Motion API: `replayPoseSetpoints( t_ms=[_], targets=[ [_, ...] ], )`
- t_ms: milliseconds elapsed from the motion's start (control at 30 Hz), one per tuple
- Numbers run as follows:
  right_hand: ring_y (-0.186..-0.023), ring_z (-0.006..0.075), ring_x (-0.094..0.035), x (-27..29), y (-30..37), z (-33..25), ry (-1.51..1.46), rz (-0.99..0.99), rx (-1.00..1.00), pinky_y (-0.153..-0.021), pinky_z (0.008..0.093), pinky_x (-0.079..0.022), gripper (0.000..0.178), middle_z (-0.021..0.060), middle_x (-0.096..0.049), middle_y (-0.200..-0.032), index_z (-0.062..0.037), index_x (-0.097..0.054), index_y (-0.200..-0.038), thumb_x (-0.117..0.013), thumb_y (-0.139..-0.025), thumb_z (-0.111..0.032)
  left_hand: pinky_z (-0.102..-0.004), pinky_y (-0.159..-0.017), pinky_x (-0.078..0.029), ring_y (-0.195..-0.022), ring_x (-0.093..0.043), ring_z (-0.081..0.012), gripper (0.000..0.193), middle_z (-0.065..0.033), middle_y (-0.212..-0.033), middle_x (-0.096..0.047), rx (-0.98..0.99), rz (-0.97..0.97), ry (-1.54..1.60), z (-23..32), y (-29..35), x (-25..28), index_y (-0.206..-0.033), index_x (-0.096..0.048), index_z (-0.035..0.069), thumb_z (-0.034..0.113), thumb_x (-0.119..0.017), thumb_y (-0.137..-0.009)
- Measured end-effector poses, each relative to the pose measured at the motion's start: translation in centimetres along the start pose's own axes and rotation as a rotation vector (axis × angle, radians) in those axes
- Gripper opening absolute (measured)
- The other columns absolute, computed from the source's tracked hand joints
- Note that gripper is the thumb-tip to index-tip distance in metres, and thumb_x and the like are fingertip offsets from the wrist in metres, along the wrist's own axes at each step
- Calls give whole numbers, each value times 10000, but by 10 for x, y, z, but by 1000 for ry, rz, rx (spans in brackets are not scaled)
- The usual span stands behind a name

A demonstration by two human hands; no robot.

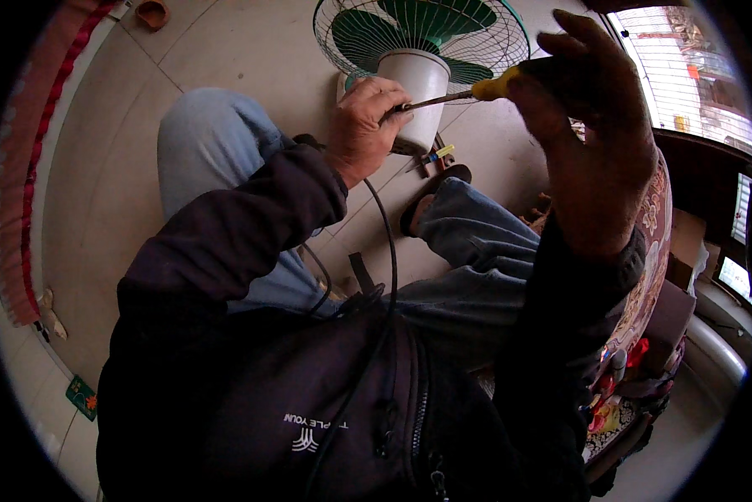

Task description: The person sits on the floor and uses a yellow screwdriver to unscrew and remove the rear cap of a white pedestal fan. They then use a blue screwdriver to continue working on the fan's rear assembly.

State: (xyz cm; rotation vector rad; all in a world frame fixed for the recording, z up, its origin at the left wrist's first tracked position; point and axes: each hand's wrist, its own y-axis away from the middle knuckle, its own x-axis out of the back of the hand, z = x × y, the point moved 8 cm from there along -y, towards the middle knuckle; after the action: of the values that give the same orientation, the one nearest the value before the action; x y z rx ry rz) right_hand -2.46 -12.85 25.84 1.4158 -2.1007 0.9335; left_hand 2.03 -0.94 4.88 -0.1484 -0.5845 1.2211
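In front of me is an electric fan with green blades, a wire cage and a white motor housing (414, 74). My right hand (602, 134), raised at the upper right, grips the yellow and dark handle of a screwdriver (495, 86). Its shaft points left, toward the fingers of my left hand (363, 125). Those fingers are closed at the screwdriver's tip, in front of the housing's left side. Whatever small thing they pinch is hidden. A black cable (390, 243) runs from below my left hand down over my jacket.
A second small tool with a yellow handle (439, 154) lies beside my foot, below the fan. An orange-brown bowl-like object (152, 14) is on the tiled floor at the far left. A pink and red curtain (25, 167) hangs at left; a patterned cushioned seat (648, 276) stands at right.
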Motion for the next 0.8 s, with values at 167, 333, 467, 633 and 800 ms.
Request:
replayPoseSetpoints(
  t_ms=[167, 333, 467, 633, 800],
  targets=[
    [-930, 191, -684, 14, 9, 37, -32, 130, 46, -807, 315, -574, 387, 109, -692, -1016, -68, -582, -1230, -677, -856, -29, -337, -827, -495, -937, -613, -252, 242, -92, -993, -644, -23, -11, 4, 4, -2, -4, -943, -680, 20, -32, -734, -712],
    [-898, 177, -685, 3, 9, 0, -3, -15, 308, -787, 304, -575, 355, 108, -695, -965, -53, -609, -1178, -718, -843, -87, -335, -826, -498, -938, -613, -250, 256, -91, -986, -642, -16, -2, -17, -1, 1, 1, -954, -675, 21, -37, -733, -712],
    [-885, 168, -684, 10, 6, 12, 44, 86, 142, -777, 289, -568, 322, 98, -692, -951, -52, -630, -1131, -733, -829, -98, -332, -828, -501, -935, -615, -250, 264, -89, -979, -640, -17, -5, 1, 3, 0, -1, -963, -671, 19, -40, -732, -713],
    [-892, 174, -677, 20, 7, 33, 78, 134, 81, -777, 290, -563, 352, 94, -681, -976, -50, -626, -1123, -762, -806, -119, -333, -829, -502, -934, -616, -251, 254, -90, -985, -639, -36, -16, -7, 7, -2, -4, -956, -672, 16, -36, -732, -714],
    [-927, 188, -672, 6, 7, 7, -26, 7, 226, -789, 300, -564, 358, 106, -675, -1008, -52, -615, -1137, -755, -814, -117, -334, -827, -502, -932, -615, -252, 254, -89, -991, -638, -19, -10, -30, 3, 0, 0, -953, -673, 17, -35, -733, -711]
  ],
)
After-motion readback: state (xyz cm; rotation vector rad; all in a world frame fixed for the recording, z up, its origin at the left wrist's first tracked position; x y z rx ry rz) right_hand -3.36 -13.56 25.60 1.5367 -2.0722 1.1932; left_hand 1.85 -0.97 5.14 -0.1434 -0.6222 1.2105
